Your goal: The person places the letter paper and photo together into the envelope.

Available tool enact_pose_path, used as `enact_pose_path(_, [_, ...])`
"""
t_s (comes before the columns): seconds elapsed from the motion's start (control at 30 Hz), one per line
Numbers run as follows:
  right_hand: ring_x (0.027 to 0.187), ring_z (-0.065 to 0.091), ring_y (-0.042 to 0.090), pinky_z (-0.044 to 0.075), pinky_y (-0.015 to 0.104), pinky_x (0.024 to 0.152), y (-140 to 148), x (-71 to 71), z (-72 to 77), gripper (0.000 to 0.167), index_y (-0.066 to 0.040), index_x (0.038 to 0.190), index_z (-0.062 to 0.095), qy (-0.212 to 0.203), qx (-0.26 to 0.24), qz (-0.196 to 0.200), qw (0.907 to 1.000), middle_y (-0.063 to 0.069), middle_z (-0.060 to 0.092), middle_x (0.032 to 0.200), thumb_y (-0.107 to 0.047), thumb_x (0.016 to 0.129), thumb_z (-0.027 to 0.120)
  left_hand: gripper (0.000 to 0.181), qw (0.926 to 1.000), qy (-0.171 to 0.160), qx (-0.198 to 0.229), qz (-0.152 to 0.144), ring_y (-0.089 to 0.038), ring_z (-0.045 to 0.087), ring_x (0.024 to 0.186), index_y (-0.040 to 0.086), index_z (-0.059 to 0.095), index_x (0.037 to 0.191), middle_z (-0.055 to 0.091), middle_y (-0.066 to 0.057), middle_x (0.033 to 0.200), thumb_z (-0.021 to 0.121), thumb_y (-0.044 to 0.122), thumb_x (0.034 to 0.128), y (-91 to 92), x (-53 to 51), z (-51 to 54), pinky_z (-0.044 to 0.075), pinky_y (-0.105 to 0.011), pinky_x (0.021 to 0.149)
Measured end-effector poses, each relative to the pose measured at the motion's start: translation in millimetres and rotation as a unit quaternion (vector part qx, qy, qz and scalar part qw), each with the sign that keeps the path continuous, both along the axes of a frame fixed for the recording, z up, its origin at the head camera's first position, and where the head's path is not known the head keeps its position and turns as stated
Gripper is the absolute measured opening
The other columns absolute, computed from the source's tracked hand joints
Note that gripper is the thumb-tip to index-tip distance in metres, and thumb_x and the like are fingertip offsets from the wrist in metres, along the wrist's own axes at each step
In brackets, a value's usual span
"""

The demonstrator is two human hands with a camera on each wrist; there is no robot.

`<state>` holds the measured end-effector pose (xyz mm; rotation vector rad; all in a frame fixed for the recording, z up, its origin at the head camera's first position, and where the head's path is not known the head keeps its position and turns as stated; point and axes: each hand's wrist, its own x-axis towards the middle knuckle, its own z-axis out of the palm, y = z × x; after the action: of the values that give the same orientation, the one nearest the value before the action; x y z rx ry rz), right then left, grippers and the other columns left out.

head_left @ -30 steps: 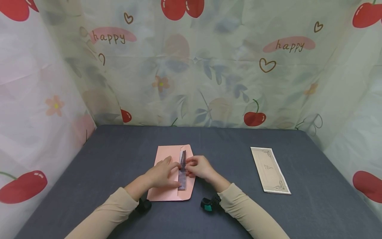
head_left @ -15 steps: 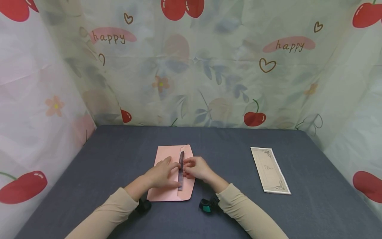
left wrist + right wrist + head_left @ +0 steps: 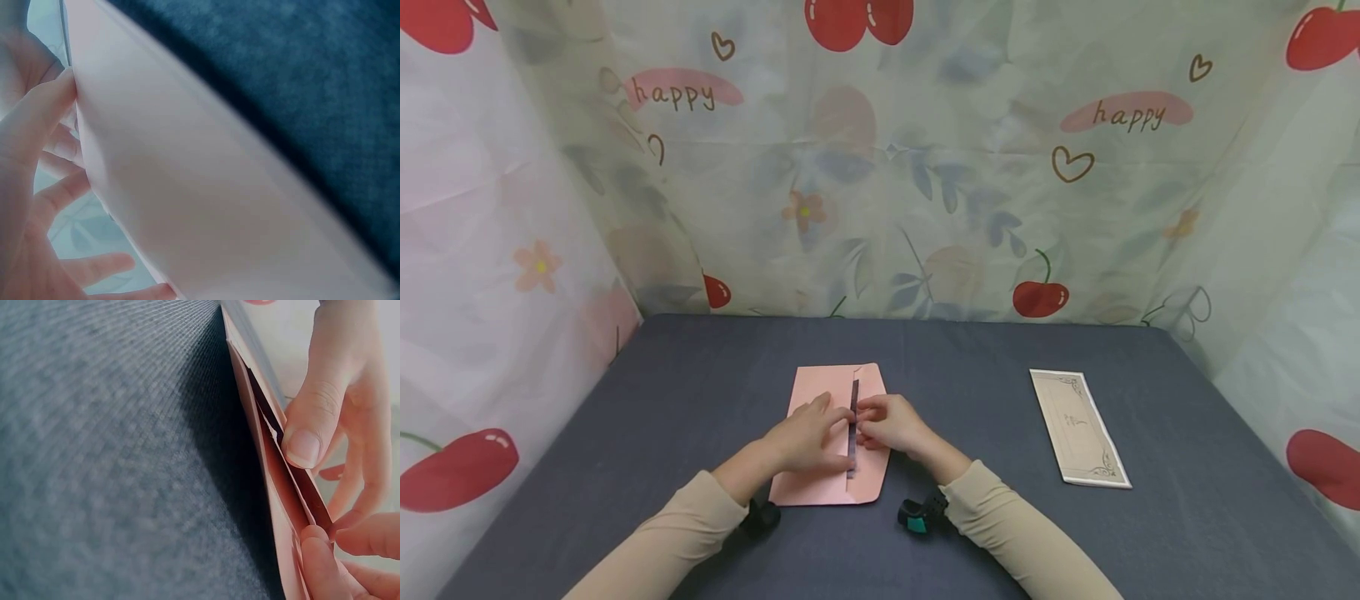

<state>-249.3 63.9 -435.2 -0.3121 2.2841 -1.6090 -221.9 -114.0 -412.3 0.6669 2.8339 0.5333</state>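
Note:
A pink envelope [image 3: 808, 383] lies on the dark cloth, its flap [image 3: 874, 479] spread to the right. My left hand [image 3: 808, 433] holds it at the mouth, thumb and fingers spread along the edge; the left wrist view shows them on the rim of the pink paper [image 3: 187, 162]. A thin dark strip of a flat item [image 3: 852, 446] shows at the mouth; the rest is hidden inside. My right hand [image 3: 891, 423] pinches that strip from the flap side. In the right wrist view, its fingers [image 3: 322, 565] are at the opening, close to my left thumb [image 3: 303, 447].
A cream card or folded paper with dark corner ornaments [image 3: 1078, 429] lies on the right of the dark tabletop [image 3: 970, 358]. Black wrist devices [image 3: 917, 517] are by both sleeves. Printed curtains with cherries [image 3: 1040, 298] stand behind and at both sides.
My right hand has moved slightly left with the dark item, whose visible strip at the envelope's mouth has grown narrower. My left hand and the envelope have stayed in place.

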Motion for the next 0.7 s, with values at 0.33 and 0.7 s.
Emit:
enact_pose_path(0.33, [0.067, 0.065, 0.009, 0.055, 0.029, 0.063, -1.5, 0.4, 0.1, 0.041, 0.009, 0.124, 0.051, -0.005, -0.005, 0.010, 0.9999, 0.022, 0.066, 0.100, 0.002, 0.085, 0.056, 0.057, 1.0000, -0.008, -0.001, 0.003, -0.046, 0.039, 0.128, 0.022, 0.053, 0.123, 0.030, -0.027, 0.146, 0.072, 0.047, 0.0756, 0.1, 1.0, 1.1, 0.039, -0.059, 0.094])
enact_pose_path(0.7, [0.070, 0.066, 0.013, 0.056, 0.031, 0.065, -2.3, 0.2, -0.6, 0.040, 0.011, 0.124, 0.050, -0.003, 0.005, 0.008, 1.0000, 0.025, 0.065, 0.102, 0.004, 0.085, 0.055, 0.057, 1.0000, -0.005, -0.002, 0.000, -0.046, 0.040, 0.127, 0.021, 0.054, 0.123, 0.030, -0.028, 0.146, 0.072, 0.048, 0.0755, 0.0, 0.8, 0.4, 0.040, -0.058, 0.094])
